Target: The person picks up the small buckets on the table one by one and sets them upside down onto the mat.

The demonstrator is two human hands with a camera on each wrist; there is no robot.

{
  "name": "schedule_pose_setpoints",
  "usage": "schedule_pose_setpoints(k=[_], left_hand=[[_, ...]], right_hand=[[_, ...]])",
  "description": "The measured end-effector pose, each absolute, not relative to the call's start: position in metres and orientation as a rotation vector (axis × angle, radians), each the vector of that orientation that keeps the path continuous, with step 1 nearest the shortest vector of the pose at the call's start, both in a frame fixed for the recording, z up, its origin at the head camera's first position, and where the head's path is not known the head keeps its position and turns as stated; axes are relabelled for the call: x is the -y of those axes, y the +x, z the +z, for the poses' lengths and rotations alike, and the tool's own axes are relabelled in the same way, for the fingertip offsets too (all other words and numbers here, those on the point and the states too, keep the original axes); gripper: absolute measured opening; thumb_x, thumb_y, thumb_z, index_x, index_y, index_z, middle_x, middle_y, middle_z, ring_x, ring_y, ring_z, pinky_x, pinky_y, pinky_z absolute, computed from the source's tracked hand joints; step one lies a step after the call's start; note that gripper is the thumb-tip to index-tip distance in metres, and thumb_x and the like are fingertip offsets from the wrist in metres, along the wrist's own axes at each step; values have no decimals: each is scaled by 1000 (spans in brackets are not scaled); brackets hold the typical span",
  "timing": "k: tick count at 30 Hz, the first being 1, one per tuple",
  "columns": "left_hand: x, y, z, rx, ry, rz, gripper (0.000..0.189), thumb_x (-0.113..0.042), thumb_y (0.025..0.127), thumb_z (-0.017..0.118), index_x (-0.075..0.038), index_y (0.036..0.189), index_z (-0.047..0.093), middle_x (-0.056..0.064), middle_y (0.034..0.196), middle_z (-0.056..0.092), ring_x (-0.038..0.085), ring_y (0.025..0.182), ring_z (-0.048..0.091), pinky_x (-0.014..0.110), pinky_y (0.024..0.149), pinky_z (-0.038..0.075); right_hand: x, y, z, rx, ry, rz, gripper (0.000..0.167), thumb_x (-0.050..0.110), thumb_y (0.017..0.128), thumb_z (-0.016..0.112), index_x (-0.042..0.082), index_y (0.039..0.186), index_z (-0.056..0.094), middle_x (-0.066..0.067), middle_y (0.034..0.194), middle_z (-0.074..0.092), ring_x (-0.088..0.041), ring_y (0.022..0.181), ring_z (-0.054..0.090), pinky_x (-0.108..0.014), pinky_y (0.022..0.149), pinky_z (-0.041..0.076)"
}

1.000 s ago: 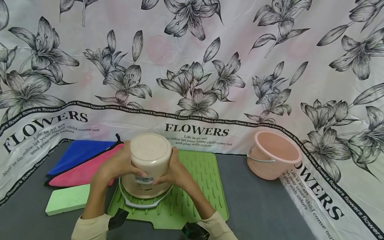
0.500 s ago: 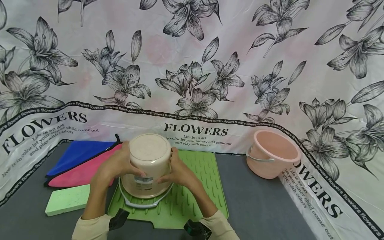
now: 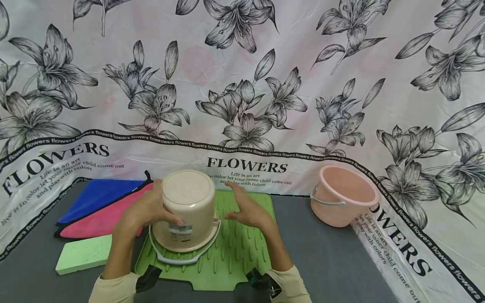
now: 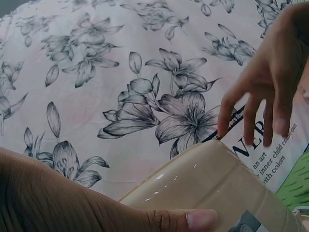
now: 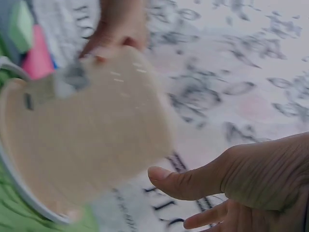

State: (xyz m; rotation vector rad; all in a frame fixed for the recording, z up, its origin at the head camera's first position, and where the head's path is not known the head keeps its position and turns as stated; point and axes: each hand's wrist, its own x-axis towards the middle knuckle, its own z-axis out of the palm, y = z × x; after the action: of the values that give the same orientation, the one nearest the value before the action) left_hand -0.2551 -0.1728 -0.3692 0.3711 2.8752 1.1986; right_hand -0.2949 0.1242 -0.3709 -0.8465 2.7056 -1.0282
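Note:
A beige bucket stands upside down on a green ridged mat, its base upward and its grey handle lying around the rim at the front. My left hand grips the bucket's left side, the thumb across the front near a grey label; its other fingers are mostly hidden behind the bucket. My right hand is off the bucket, spread a little to its right over the mat. The right wrist view shows the gap between the right thumb and the bucket wall.
A pink bucket with a pale handle stands upright at the right. On the left lie a folded blue and pink cloth and a light green sponge block. A flower-printed sheet hangs behind the grey table.
My right hand has let go of the beige bucket and moved off to the right, its fingers opening. The left hand keeps its hold, and the bucket stays in place.

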Motion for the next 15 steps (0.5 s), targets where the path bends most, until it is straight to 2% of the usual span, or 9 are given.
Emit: schedule_pose_setpoints(k=[7, 15], left_hand=[[174, -255, -370, -2864, 363, 1206, 129, -33, 61, 104, 17, 146, 20, 41, 132, 58, 46, 118, 63, 56, 98, 52], [174, -256, -371, -2846, 386, 1220, 127, -33, 63, 103, 16, 145, 20, 39, 133, 56, 45, 118, 62, 56, 98, 53]], right_hand=[[-166, -293, -348, -2820, -730, -1060, 92, 11, 94, 78, 7, 166, 22, -21, 173, 22, -42, 161, 20, -62, 128, 28], [-211, -285, -336, -2971, -629, -1148, 83, 12, 97, 74, 6, 164, 25, -31, 167, 26, -53, 151, 34, -68, 118, 39]])
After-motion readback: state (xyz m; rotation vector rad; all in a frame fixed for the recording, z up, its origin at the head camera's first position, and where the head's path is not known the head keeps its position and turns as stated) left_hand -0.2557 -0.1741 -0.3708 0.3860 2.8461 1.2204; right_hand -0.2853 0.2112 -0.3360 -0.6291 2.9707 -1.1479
